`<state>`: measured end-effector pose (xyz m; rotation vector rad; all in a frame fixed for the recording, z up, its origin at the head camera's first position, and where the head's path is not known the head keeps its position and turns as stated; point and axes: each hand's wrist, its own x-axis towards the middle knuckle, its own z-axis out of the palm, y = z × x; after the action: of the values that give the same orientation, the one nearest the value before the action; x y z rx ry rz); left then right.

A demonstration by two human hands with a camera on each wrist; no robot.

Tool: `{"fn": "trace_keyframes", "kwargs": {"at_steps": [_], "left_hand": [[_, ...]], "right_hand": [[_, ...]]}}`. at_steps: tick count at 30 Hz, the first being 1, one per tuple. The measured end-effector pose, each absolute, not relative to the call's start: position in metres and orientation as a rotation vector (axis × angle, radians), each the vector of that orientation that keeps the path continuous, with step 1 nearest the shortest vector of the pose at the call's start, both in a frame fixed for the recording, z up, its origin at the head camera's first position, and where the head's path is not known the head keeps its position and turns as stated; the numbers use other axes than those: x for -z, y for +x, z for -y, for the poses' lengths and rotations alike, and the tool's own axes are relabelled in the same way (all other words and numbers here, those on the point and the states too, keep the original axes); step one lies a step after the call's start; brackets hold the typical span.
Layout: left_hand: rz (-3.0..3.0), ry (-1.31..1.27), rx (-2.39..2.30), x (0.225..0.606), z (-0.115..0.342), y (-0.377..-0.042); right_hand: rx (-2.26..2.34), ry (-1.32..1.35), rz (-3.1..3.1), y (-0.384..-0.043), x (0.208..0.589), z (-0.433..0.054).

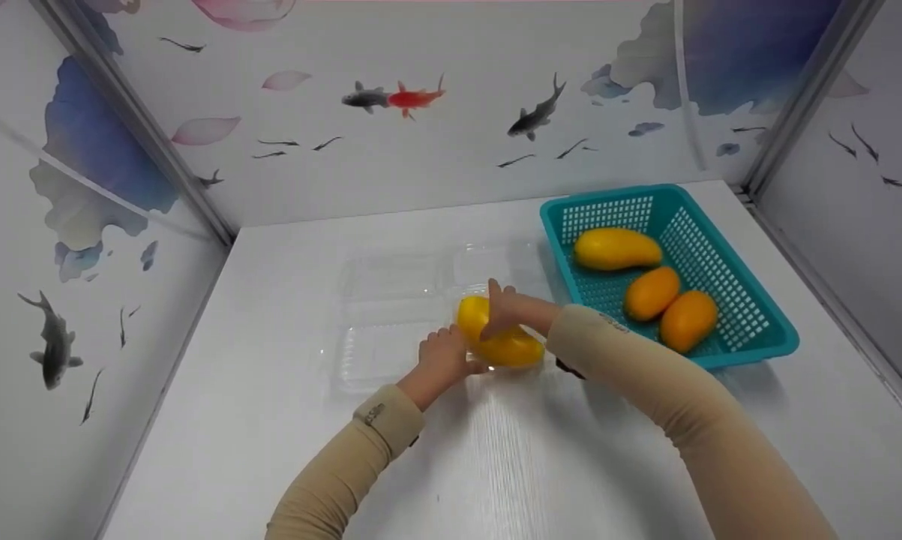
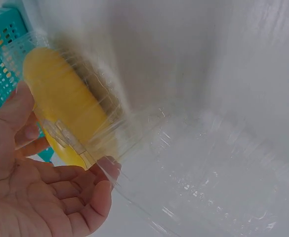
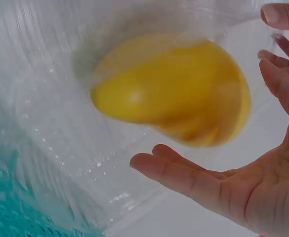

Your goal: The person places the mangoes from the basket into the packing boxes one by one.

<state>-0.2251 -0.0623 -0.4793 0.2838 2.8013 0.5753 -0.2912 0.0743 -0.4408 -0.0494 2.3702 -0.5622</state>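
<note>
A yellow mango [image 1: 503, 341] lies in one half of a clear plastic clamshell box [image 2: 208, 177], whose other half spreads open beside it. At the box's middle edge, my left hand [image 1: 443, 356] grips the plastic, its fingers [image 2: 102, 197] curled at the rim and its thumb beside the fruit. My right hand [image 1: 514, 309] is over the mango from the right. In the right wrist view its thumb and fingers are spread apart, with a gap between the fingertips [image 3: 144, 163] and the mango.
A teal basket [image 1: 750, 270] stands at the right, holding a long yellow mango [image 1: 617, 249] and two orange-yellow mangoes [image 1: 688, 321]. More clear plastic [image 1: 391, 277] lies behind the box. Printed panels [image 1: 451, 150] wall in the white table [image 1: 271, 315] at the back and sides.
</note>
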Motion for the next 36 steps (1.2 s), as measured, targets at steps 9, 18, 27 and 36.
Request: {"fn": "trace_keyframes", "kwargs": {"at_steps": [9, 18, 27, 36], "left_hand": [[-2.827, 0.338, -0.534, 0.479, 0.064, -0.224], [-2.857, 0.295, -0.435, 0.48, 0.062, -0.224], [-2.865, 0.288, -0.376, 0.481, 0.061, -0.224], [-2.88, 0.278, -0.332, 0.482, 0.059, -0.225]], "right_hand": [[0.595, -0.081, -2.492, -0.313, 0.397, -0.097], [0.808, -0.011, -2.633, -0.332, 0.366, -0.141], [0.931, 0.16, -2.547, -0.343, 0.365, -0.212], [1.024, 0.286, -2.517, -0.341, 0.387, -0.267]]}}
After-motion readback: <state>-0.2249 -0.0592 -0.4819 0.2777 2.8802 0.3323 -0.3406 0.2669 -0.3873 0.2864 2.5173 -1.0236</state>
